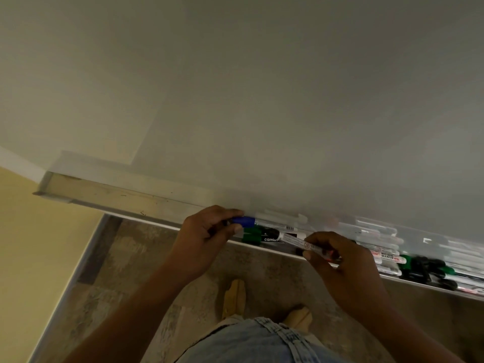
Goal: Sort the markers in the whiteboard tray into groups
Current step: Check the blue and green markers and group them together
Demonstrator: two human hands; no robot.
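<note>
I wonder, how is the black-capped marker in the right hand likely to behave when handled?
The black-capped marker looks stiff and probably light: the right hand merely pinches it. Its smooth round barrel would likely roll, though the tray lip should stop it.

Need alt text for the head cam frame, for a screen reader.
A person's left hand grips a blue-capped marker in the whiteboard tray while the right hand pinches a white-barrelled marker. Green- and black-capped markers crowd the tray further right.
</note>
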